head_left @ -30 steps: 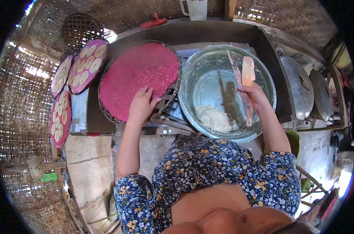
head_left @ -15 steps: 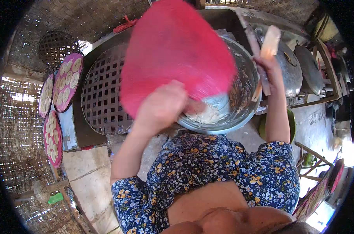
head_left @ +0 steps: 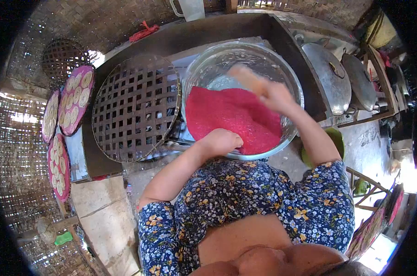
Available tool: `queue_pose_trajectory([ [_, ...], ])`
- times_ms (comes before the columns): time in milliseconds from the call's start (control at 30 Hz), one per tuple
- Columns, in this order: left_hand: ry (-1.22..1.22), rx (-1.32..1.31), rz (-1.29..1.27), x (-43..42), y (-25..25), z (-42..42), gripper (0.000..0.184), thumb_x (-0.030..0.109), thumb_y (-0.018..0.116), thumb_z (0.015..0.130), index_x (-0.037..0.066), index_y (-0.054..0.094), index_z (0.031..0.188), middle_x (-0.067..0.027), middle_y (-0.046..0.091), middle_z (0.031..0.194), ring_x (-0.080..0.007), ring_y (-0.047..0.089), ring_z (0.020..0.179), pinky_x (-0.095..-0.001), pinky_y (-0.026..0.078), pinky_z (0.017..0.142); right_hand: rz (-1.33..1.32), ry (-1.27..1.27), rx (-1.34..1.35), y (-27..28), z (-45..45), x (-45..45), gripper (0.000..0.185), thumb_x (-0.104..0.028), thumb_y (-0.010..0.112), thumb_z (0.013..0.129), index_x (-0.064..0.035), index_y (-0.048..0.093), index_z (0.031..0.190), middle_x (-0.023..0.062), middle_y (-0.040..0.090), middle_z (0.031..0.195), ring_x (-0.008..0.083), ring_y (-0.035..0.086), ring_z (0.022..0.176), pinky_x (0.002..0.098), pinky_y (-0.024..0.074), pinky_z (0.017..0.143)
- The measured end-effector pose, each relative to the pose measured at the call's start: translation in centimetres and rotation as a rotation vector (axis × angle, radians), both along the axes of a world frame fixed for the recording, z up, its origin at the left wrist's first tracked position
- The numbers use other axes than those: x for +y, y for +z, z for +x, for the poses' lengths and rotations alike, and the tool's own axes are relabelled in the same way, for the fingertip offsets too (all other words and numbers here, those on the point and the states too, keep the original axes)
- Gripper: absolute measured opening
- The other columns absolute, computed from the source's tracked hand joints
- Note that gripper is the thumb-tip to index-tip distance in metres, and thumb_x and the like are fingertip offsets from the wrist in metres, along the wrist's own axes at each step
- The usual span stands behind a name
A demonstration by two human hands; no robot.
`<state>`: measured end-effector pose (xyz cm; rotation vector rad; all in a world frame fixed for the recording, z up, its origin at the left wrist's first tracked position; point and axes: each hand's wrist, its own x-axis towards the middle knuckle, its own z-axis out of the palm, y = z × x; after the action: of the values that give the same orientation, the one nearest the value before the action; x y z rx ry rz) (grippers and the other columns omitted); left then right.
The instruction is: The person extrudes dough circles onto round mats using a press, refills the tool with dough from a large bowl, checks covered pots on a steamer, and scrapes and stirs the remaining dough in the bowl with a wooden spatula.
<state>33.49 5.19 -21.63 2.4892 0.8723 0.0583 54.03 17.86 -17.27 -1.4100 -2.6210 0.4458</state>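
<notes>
A red mesh cloth (head_left: 217, 110) droops over the front half of a big metal basin (head_left: 296, 87). My left hand (head_left: 224, 141) is closed on the cloth's near edge, at the basin's front rim. Above the cloth's right part, my right hand (head_left: 279, 97) grips a flat wooden spatula (head_left: 245, 77), its blade blurred and pointing up and left. Wet, pale residue coats the basin's inner wall. Whatever lies under the cloth is hidden.
Left of the basin lies a round woven bamboo tray (head_left: 135, 110). Pink trays (head_left: 65, 115) of pale round pieces lean at the far left. Large metal lids (head_left: 330, 76) sit on the right. A green tub (head_left: 335, 138) stands below my right forearm.
The red cloth has come down from in front of the camera into the basin, with my left hand lowered to the front rim. My right hand and spatula have swung left over the cloth.
</notes>
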Motion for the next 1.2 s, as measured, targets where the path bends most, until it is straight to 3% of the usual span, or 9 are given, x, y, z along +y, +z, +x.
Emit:
queue_pose_trajectory([
  [333, 0.048, 0.235, -0.409, 0.7, -1.7, 2.2, 0.042, 0.036, 0.029, 0.087, 0.008, 0.059, 0.097, -0.0197, 0.060, 0.091, -0.0363, 0.056, 0.088, -0.0456, 0.043, 0.076, -0.605, 0.362, -0.838, -10.8, -3.1, 0.2, 0.044, -0.023, 0.065, 0.066, -0.0105, 0.055, 0.107, 0.0175, 0.062, 0.089, 0.0327, 0.061, 0.079, 0.0418, 0.0481, 0.069],
  [533, 0.231, 0.231, -0.261, -0.6, 1.9, 2.9, 0.035, 0.032, 0.039, 0.085, 0.007, 0.060, 0.096, -0.0190, 0.061, 0.090, -0.0354, 0.057, 0.085, -0.0445, 0.045, 0.075, -0.429, 0.516, -0.434, -10.6, -2.2, 2.0, 0.037, -0.017, 0.062, 0.066, -0.0122, 0.060, 0.103, 0.0175, 0.062, 0.090, 0.0336, 0.060, 0.084, 0.0409, 0.0474, 0.074],
  [633, 0.342, -0.474, 0.230, -3.1, 4.3, -0.8, 0.024, 0.024, 0.052, 0.081, 0.005, 0.061, 0.094, -0.0163, 0.062, 0.087, -0.0325, 0.059, 0.084, -0.0424, 0.046, 0.075, -0.489, 0.574, -0.380, -7.8, -3.0, 2.5, 0.042, -0.017, 0.061, 0.068, -0.0101, 0.056, 0.109, 0.0185, 0.061, 0.096, 0.0349, 0.058, 0.088, 0.0401, 0.0467, 0.076],
  [700, 0.547, -0.476, 0.385, -5.5, 9.4, -5.0, 0.020, 0.014, 0.059, 0.077, 0.004, 0.060, 0.094, -0.0134, 0.062, 0.090, -0.0297, 0.059, 0.088, -0.0400, 0.046, 0.078, -0.303, 0.434, -0.122, -5.2, -3.1, 1.7, 0.044, -0.017, 0.062, 0.069, -0.0077, 0.055, 0.111, 0.0194, 0.059, 0.100, 0.0353, 0.056, 0.091, 0.0391, 0.0461, 0.077],
  [833, 1.744, -0.964, 1.024, -13.7, 5.7, -12.2, 0.027, 0.023, 0.054, 0.087, 0.001, 0.050, 0.102, -0.0086, 0.052, 0.105, -0.0182, 0.050, 0.095, -0.0376, 0.041, 0.085, -0.246, 0.321, 0.160, -0.3, -3.5, -1.5, 0.050, -0.026, 0.065, 0.071, -0.0030, 0.051, 0.114, 0.0194, 0.057, 0.103, 0.0343, 0.055, 0.095, 0.0392, 0.0435, 0.082],
  [967, 1.915, -2.093, 0.098, -15.6, 0.1, -14.2, 0.061, 0.050, 0.057, 0.078, 0.004, 0.045, 0.116, -0.0075, 0.049, 0.106, -0.0232, 0.047, 0.104, -0.0505, 0.037, 0.088, -0.151, 0.680, 0.274, 0.9, -4.8, -8.7, 0.061, -0.031, 0.069, 0.067, -0.0080, 0.048, 0.120, 0.0150, 0.046, 0.120, 0.0340, 0.045, 0.109, 0.0425, 0.0362, 0.092],
  [1033, 1.769, -2.453, -0.386, -14.1, 0.6, -13.5, 0.043, 0.037, 0.052, 0.086, 0.006, 0.048, 0.115, -0.0079, 0.054, 0.111, -0.0231, 0.049, 0.104, -0.0415, 0.036, 0.094, -0.034, 0.767, 0.230, -0.7, -6.2, -10.5, 0.077, -0.032, 0.072, 0.061, -0.0119, 0.039, 0.127, 0.0120, 0.040, 0.127, 0.0339, 0.036, 0.118, 0.0476, 0.0297, 0.098],
  [1133, 1.243, -2.446, -0.372, -11.6, -1.6, -14.5, 0.040, 0.030, 0.053, 0.084, 0.004, 0.048, 0.114, -0.0101, 0.056, 0.112, -0.0245, 0.050, 0.106, -0.0424, 0.037, 0.093, 0.151, 0.745, -0.082, -1.5, -7.3, -11.1, 0.084, -0.031, 0.074, 0.058, -0.0135, 0.034, 0.131, 0.0115, 0.039, 0.129, 0.0320, 0.035, 0.119, 0.0503, 0.0280, 0.098],
  [1200, 1.339, -2.406, -0.340, -11.2, -2.1, -14.5, 0.038, 0.024, 0.053, 0.081, 0.003, 0.049, 0.113, -0.0110, 0.055, 0.113, -0.0259, 0.051, 0.106, -0.0426, 0.037, 0.093, 0.128, 0.767, -0.152, -0.9, -7.2, -10.8, 0.089, -0.031, 0.074, 0.057, -0.0160, 0.030, 0.133, 0.0087, 0.039, 0.130, 0.0303, 0.034, 0.120, 0.0516, 0.0254, 0.098],
])
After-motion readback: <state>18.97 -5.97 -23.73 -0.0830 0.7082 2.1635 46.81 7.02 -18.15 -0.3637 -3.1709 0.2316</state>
